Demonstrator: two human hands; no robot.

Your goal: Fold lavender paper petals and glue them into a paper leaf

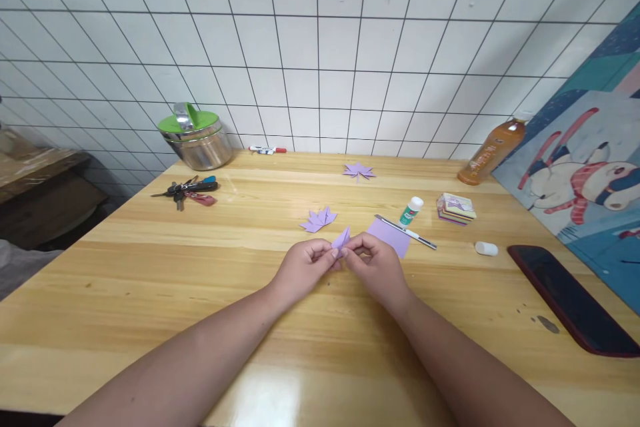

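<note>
Between my two hands, just above the wooden table (210, 320), is a small folded piece of purple paper (341, 240) with its pointed tip upward. My left hand (306, 264) pinches its lower left side between thumb and fingers. Opposite, my right hand (376, 267) pinches the lower right side, the thumbs almost meeting. A purple folded paper leaf shape (319, 220) lies just beyond my left hand. Past my right hand sits a flat purple paper sheet (387, 238), with a silver pen-like tool (406, 232) lying across it. The paper's lower end is hidden by my fingers.
A glue stick (409, 212) stands beside a stack of coloured paper (456, 208), a white cap (487, 249) and a phone (575, 300). Farther back are another purple leaf shape (359, 171), a marker (267, 150), a bottle (493, 150), keys (187, 189) and a lidded metal pot (203, 147).
</note>
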